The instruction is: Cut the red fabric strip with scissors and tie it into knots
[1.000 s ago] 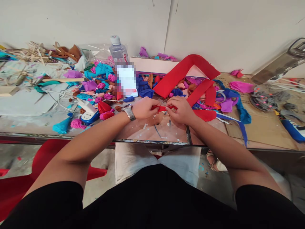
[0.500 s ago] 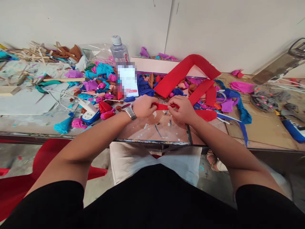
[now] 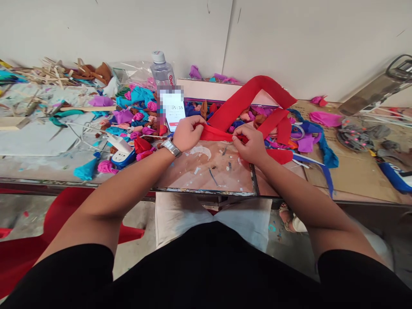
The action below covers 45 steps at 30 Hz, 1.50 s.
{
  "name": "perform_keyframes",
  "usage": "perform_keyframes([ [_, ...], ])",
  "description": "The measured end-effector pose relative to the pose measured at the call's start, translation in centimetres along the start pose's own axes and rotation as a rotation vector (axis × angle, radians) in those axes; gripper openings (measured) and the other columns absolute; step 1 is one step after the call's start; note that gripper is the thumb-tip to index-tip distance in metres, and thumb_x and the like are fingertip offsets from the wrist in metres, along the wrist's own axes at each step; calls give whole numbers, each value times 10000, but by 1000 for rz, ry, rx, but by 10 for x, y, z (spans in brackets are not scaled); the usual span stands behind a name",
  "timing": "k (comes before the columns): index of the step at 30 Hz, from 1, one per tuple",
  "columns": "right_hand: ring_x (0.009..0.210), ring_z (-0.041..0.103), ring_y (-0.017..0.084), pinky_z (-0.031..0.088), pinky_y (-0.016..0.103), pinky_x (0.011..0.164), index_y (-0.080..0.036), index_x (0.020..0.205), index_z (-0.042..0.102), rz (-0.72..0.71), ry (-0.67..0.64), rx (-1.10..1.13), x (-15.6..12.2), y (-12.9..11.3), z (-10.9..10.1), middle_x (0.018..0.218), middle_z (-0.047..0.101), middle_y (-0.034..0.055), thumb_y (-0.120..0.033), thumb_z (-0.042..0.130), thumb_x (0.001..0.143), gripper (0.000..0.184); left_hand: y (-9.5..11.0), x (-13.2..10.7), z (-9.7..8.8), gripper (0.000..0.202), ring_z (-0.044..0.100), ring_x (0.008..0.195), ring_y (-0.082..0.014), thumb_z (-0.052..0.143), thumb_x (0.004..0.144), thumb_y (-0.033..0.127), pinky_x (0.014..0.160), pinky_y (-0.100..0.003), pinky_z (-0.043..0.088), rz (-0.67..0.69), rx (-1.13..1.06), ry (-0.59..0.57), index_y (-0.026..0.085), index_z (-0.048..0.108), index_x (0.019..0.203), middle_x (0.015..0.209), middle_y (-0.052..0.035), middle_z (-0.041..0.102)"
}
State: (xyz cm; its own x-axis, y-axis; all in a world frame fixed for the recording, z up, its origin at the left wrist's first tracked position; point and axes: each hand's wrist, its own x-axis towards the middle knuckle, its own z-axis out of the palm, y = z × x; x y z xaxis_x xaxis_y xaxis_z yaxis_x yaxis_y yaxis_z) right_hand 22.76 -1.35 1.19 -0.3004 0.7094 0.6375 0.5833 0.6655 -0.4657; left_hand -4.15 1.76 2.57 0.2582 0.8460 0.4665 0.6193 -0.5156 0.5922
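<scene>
A narrow red strip (image 3: 215, 133), crepe paper or cloth, stretches between my two hands above the near part of the bench. My left hand (image 3: 188, 136), with a watch (image 3: 171, 146) on its wrist, pinches the strip's left part. Thumb and fingertips of my right hand (image 3: 250, 143) close on its right end, which looks gathered. Behind the hands, a wide red band (image 3: 240, 103) lies folded over a heap of coloured scraps. Another red piece (image 3: 279, 156) lies just right of my right hand. My fingers partly cover both ends of the strip.
A phone (image 3: 175, 109) showing a timer leans near a water bottle (image 3: 162, 71). Left of my hands are a power strip (image 3: 124, 159), green-handled pliers (image 3: 62, 116) and rolled paper flowers. Wooden sticks (image 3: 54, 74) are piled far left; cardboard (image 3: 360, 171) lies right.
My hands have moved apart, the left one up and leftward, the right slightly rightward. More of the red strip now shows, drawn out between them.
</scene>
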Motion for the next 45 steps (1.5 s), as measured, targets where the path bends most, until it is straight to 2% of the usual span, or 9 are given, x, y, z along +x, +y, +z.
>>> perform_keyframes([
  [5,840,652,266,488,436,818,-250,827,599,-22,-68,7,-1,2,2,867,708,75,-307,617,935,124,7,-6,-1,306,726,977,-254,528,889,281,930,-373,525,137,72,-71,168,761,1052,1078,-92,810],
  [11,872,658,269,468,439,843,-246,838,611,-64,-137,-3,-2,0,4,887,731,79,-339,609,952,148,9,-7,0,363,731,914,-268,532,1001,463,927,-416,483,305,213,-139,188,762,943,927,-108,799],
  [13,884,666,269,459,437,847,-244,852,622,-80,-165,4,-2,-1,5,904,743,81,-354,601,973,165,8,-7,0,398,729,875,-259,521,1021,506,891,-407,478,375,228,-215,195,763,963,908,-105,796],
  [16,903,679,266,441,432,857,-237,894,647,-106,-218,9,-3,-1,7,936,762,83,-400,580,1017,215,8,-8,2,433,701,754,-237,506,1034,551,728,-364,434,448,272,-366,207,768,1003,830,-93,769],
  [19,950,688,274,426,435,883,-233,945,669,-117,-271,-2,-5,0,10,976,776,92,-464,544,1054,284,9,-12,6,375,650,651,-207,522,1030,503,621,-336,342,440,281,-434,221,768,1000,751,-68,738],
  [23,981,685,273,413,435,900,-235,984,679,-129,-317,-11,-7,-1,12,1005,779,94,-492,523,1074,313,12,-14,7,282,576,565,-158,577,1006,427,591,-310,312,391,169,-495,224,770,971,696,-27,722],
  [32,910,679,254,405,411,869,-227,958,693,-178,-345,-5,-8,-5,11,916,769,71,-408,568,1046,237,20,-13,3,298,578,581,-102,549,1028,363,592,-251,370,344,-76,-663,179,722,872,757,-4,759],
  [40,913,709,258,422,425,888,-234,949,733,-201,-325,9,-10,-5,12,942,808,72,-465,617,1031,271,20,-14,5,277,678,640,-102,572,1024,333,619,-215,431,254,-138,-703,168,716,854,790,-13,802],
  [45,901,727,251,453,417,894,-229,919,745,-154,-269,25,-8,-6,12,920,814,79,-503,590,1052,341,22,-13,3,316,668,640,-104,578,1029,369,610,-215,435,196,-202,-712,161,752,869,808,-15,812],
])
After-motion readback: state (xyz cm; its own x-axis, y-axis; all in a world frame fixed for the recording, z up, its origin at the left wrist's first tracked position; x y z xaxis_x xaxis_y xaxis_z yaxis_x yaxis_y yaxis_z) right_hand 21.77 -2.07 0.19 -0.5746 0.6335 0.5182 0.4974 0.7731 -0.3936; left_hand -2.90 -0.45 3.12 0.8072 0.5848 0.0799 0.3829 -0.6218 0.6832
